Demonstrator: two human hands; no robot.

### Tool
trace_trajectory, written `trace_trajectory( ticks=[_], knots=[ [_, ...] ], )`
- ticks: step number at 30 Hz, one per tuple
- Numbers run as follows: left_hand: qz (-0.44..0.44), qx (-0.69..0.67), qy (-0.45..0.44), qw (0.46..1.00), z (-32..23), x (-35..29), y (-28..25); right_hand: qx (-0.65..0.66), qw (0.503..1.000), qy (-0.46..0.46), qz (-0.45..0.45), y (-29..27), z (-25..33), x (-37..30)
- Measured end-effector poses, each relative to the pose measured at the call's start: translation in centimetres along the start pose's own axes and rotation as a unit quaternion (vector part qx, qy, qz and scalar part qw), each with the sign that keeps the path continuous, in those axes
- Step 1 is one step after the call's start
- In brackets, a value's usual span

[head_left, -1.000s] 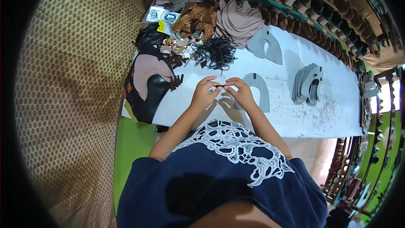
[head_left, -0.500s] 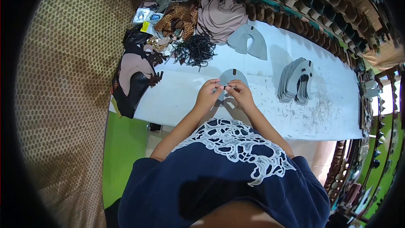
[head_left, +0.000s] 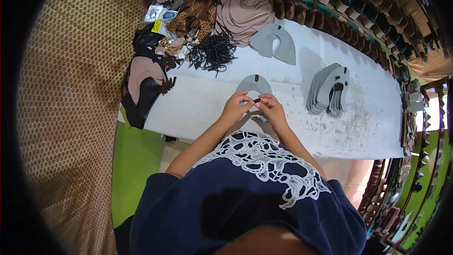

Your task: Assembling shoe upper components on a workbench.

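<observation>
Between the fingertips of both hands is a small dark strip [head_left: 257, 100], pinched from either side. My left hand [head_left: 234, 107] has it on the left, and my right hand [head_left: 273, 109] on the right. Beneath and beyond them a grey curved shoe upper piece [head_left: 245, 83] lies on the white table, partly covered by my hands. That piece bears a dark tab [head_left: 256, 78] at its rounded top.
A stack of grey upper pieces [head_left: 325, 89] stands to the right on the white-covered table [head_left: 188, 108]. More grey pieces [head_left: 269, 40] lie farther back. Pink pieces [head_left: 243, 14], black braided straps [head_left: 212, 54] and leopard-print material [head_left: 196, 16] crowd the back left. Shoes [head_left: 325, 19] line the far edge.
The small dark strip shows more plainly between my fingertips, and my fingers have shifted on it. The whole view has moved slightly; the table pieces look unmoved.
</observation>
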State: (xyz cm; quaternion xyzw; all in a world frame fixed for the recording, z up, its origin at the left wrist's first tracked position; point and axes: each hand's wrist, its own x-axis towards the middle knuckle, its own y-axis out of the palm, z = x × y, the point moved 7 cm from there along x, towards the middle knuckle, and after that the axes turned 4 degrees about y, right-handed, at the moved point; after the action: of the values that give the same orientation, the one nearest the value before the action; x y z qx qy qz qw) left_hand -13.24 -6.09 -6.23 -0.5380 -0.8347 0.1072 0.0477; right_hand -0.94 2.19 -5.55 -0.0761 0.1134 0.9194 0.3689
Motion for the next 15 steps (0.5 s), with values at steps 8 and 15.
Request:
trace_trajectory(
  ticks=[8, 15],
  knots=[
    [-0.045, 0.187, 0.069, 0.979, -0.8, 1.2, 0.8, -0.13, 0.988, -0.01, -0.084, -3.3, -0.8, 2.7],
    [-0.082, 0.315, 0.042, 0.945, -0.9, 3.9, -0.9, -0.555, 0.823, -0.119, -0.012, -2.7, 4.0, 6.4]
  ],
)
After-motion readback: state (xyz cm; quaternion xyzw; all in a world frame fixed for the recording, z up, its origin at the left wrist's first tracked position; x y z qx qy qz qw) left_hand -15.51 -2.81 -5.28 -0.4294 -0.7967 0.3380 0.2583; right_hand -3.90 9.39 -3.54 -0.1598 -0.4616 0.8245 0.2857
